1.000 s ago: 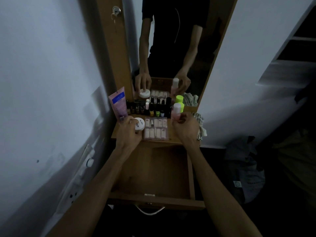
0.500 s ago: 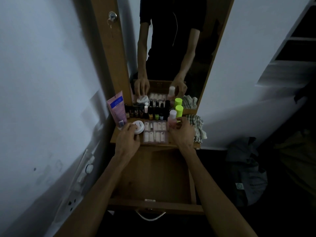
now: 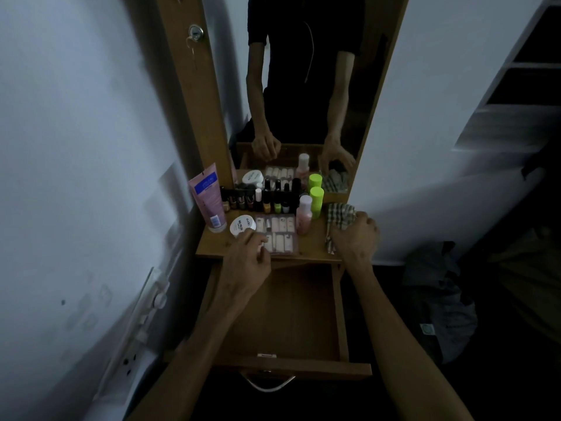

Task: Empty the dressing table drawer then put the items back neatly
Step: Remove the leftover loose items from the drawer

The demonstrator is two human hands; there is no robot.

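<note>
The right hand (image 3: pixel 355 238) had left the pink bottle (image 3: pixel 304 214) standing on the tabletop and now gripped the checked cloth (image 3: pixel 339 214), while the left hand (image 3: pixel 247 260) had released the white jar (image 3: pixel 242 226) (fingers loosely curled), leaving the drawer (image 3: pixel 339 302) emptied, presumably for wiping.

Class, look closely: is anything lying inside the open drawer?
No: the drawer shows only its bare wooden bottom; the items stand on the tabletop.
</note>
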